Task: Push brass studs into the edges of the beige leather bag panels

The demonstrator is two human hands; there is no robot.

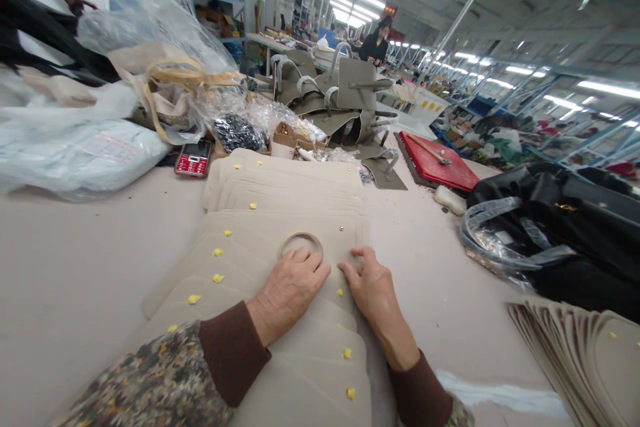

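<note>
A fanned row of beige leather panels (280,213) with small yellow dots lies on the table in front of me. A beige strap loop (301,240) rests on the top panel. My left hand (290,287) lies on that panel with its fingers curled against the loop's near edge. My right hand (367,280) presses the same panel just right of the loop, fingers bent and together, thumb tip down on the leather. Neither hand lifts anything off the table.
A red phone (193,159) and plastic bags (75,147) lie at the left. Grey bag parts (345,100) pile up behind, beside a red mat (437,163) with a hammer. Black bags (560,227) and stacked panels (585,353) fill the right. A person (376,43) stands far back.
</note>
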